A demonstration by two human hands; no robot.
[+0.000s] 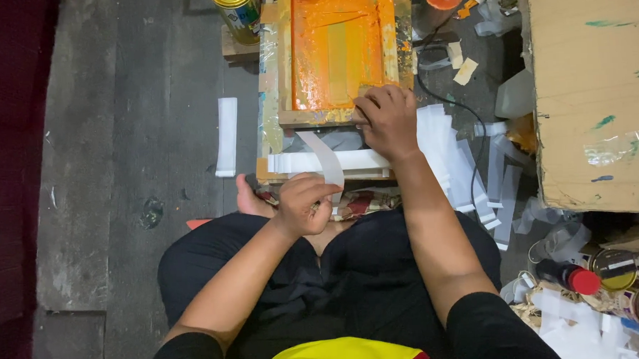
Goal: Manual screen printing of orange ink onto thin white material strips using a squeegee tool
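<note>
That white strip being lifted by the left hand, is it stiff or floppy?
Probably floppy: the white strip curves over as the left hand pinches one end. Likely very light too, since it hangs from the fingers alone. It looks thin, so it may crease easily.

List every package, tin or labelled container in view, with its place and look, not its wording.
Yellow tin: top centre, left of the orange screen frame; round, gold lid, printed label.
Cardboard box: right side; large, brown, with green and red paint smears.
Red-capped bottle: lower right; dark, lying on its side.
Round tin: lower right, beside the bottle; gold rim, dark lid with a pale label.
No screens or signs.
</note>
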